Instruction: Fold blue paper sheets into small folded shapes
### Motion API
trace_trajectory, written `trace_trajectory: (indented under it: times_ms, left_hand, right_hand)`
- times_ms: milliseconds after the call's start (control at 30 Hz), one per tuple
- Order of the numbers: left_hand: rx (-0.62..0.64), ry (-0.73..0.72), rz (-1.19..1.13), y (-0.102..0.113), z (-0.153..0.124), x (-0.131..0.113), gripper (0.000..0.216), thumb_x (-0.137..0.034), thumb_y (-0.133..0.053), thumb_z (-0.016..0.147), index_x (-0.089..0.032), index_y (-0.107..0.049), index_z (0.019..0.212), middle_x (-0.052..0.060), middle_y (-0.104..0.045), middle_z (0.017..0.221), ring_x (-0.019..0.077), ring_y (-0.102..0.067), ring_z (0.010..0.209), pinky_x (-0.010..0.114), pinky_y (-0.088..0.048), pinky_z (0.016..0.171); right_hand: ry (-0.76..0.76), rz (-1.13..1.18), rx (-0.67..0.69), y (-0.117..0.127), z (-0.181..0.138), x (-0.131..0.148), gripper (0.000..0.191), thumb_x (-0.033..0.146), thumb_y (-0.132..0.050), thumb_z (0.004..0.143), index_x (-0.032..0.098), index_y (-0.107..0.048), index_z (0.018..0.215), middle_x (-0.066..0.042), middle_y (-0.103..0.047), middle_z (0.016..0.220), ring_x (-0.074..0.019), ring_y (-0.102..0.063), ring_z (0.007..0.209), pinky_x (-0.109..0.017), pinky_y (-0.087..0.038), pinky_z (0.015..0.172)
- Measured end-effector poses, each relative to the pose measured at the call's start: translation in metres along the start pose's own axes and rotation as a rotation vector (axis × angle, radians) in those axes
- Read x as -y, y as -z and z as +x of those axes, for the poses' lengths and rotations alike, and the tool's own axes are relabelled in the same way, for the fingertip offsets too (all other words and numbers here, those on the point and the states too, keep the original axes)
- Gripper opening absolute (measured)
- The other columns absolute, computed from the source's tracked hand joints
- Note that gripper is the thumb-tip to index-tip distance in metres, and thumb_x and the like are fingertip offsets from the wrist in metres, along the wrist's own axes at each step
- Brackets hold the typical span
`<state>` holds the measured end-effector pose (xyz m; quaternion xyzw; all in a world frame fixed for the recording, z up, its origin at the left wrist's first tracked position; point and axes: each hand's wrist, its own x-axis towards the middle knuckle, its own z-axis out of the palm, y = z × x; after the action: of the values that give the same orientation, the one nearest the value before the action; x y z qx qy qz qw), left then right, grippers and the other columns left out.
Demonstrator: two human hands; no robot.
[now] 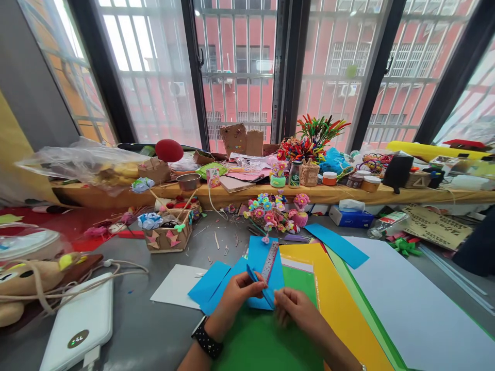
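My left hand (236, 296), with a dark dotted watch band at the wrist, pinches a narrow folded piece of blue paper (267, 296). The fingers of my right hand (297, 308) are closed at the lower right end of that same piece. Behind it, a ruler (270, 260) lies slanted on a flat blue sheet (257, 250). More blue paper (211, 283) rests to the left of my left hand, partly over a white sheet (176, 286). Below my hands spreads a green sheet (266, 340).
Yellow sheets (340, 288) and large white sheets (402, 293) lie to the right, with a blue strip (338, 245) across them. At left are a white power bank (79, 319) and a decorated cardboard box (168, 237). Craft flowers (270, 211) stand behind; paper scraps litter the grey table.
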<state>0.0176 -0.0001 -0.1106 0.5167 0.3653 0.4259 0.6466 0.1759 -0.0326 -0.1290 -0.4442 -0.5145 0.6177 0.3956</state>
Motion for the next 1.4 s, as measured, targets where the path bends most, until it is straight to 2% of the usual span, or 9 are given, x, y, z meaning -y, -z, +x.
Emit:
trace_trajectory:
  times_ms: [133, 267, 400, 533, 733, 900, 1133, 1267, 1400]
  left_hand:
    - [0.02, 0.033, 0.055, 0.0, 0.003, 0.004, 0.03, -0.035, -0.075, 0.052, -0.012, -0.064, 0.067, -0.001, -0.061, 0.058, 0.0114, -0.051, 0.053, 0.024, -0.041, 0.055]
    - [0.049, 0.042, 0.117, -0.001, 0.004, 0.005, 0.032, -0.036, -0.073, 0.053, -0.011, -0.066, 0.073, -0.001, -0.061, 0.06, 0.0119, -0.051, 0.055, 0.024, -0.041, 0.057]
    - [0.03, 0.025, 0.174, -0.001, 0.004, 0.007, 0.032, -0.042, -0.07, 0.055, -0.012, -0.061, 0.06, -0.004, -0.053, 0.053, 0.0112, -0.048, 0.053, 0.023, -0.039, 0.053]
    - [0.004, 0.004, 0.234, -0.001, 0.005, 0.009, 0.036, -0.046, -0.067, 0.057, -0.014, -0.051, 0.053, -0.005, -0.046, 0.051, 0.0102, -0.044, 0.051, 0.023, -0.036, 0.051]
    - [0.013, -0.034, 0.343, -0.001, 0.005, 0.009, 0.043, -0.055, -0.056, 0.062, -0.018, -0.039, 0.047, -0.007, -0.036, 0.047, 0.0095, -0.036, 0.048, 0.022, -0.03, 0.048]
    - [0.098, -0.069, 0.457, -0.004, 0.001, 0.008, 0.045, -0.05, -0.054, 0.067, -0.018, -0.033, 0.043, -0.008, -0.024, 0.047, 0.0085, -0.023, 0.048, 0.023, -0.018, 0.045]
    - [0.16, -0.097, 0.528, -0.007, -0.008, -0.001, 0.03, -0.036, -0.06, 0.068, -0.014, -0.051, 0.049, -0.006, -0.036, 0.05, 0.0097, -0.031, 0.052, 0.022, -0.021, 0.048]
    - [0.115, -0.069, 0.485, -0.002, -0.006, -0.006, 0.025, -0.038, -0.061, 0.067, -0.012, -0.061, 0.063, -0.002, -0.05, 0.058, 0.0112, -0.041, 0.055, 0.021, -0.03, 0.051]
    - [0.069, -0.045, 0.431, 0.004, -0.004, -0.008, 0.028, -0.039, -0.061, 0.066, -0.012, -0.064, 0.073, 0.002, -0.059, 0.066, 0.0144, -0.049, 0.061, 0.023, -0.037, 0.057]
  right_hand:
    - [0.118, -0.059, -0.083, 0.001, -0.001, 0.001, 0.04, 0.05, -0.064, 0.062, 0.015, -0.053, 0.076, 0.0, -0.056, 0.069, -0.0126, -0.052, 0.063, -0.023, -0.039, 0.057]
    - [0.147, -0.128, -0.124, -0.002, -0.002, 0.0, 0.028, 0.037, -0.067, 0.063, 0.014, -0.055, 0.071, 0.0, -0.054, 0.065, -0.013, -0.049, 0.061, -0.023, -0.036, 0.056]
    - [0.151, -0.165, -0.149, -0.003, 0.0, -0.003, 0.025, 0.037, -0.059, 0.07, 0.014, -0.052, 0.063, 0.003, -0.047, 0.056, -0.0107, -0.043, 0.052, -0.022, -0.032, 0.049]
    - [0.168, -0.194, -0.182, -0.005, 0.0, -0.004, 0.024, 0.035, -0.059, 0.069, 0.015, -0.05, 0.061, 0.004, -0.043, 0.053, -0.01, -0.041, 0.05, -0.022, -0.031, 0.047]
    - [0.192, -0.191, -0.21, -0.006, -0.002, 0.0, 0.03, 0.039, -0.054, 0.074, 0.015, -0.051, 0.057, 0.002, -0.049, 0.052, -0.0118, -0.047, 0.051, -0.022, -0.035, 0.049]
    - [0.225, -0.144, -0.26, -0.002, -0.002, 0.001, 0.027, 0.042, -0.056, 0.073, 0.016, -0.054, 0.069, 0.0, -0.054, 0.062, -0.0135, -0.052, 0.058, -0.023, -0.04, 0.052]
    - [0.24, -0.11, -0.305, -0.002, -0.004, 0.004, 0.031, 0.044, -0.061, 0.068, 0.017, -0.051, 0.058, 0.004, -0.046, 0.051, -0.0107, -0.044, 0.049, -0.022, -0.035, 0.046]
    - [0.233, -0.065, -0.341, 0.006, -0.002, 0.005, 0.034, 0.049, -0.059, 0.067, 0.018, -0.048, 0.059, 0.004, -0.047, 0.05, -0.0115, -0.047, 0.047, -0.023, -0.038, 0.047]
    - [0.219, -0.027, -0.301, 0.012, 0.0, 0.004, 0.032, 0.046, -0.065, 0.064, 0.017, -0.052, 0.068, 0.003, -0.055, 0.056, -0.0132, -0.055, 0.05, -0.024, -0.043, 0.05]
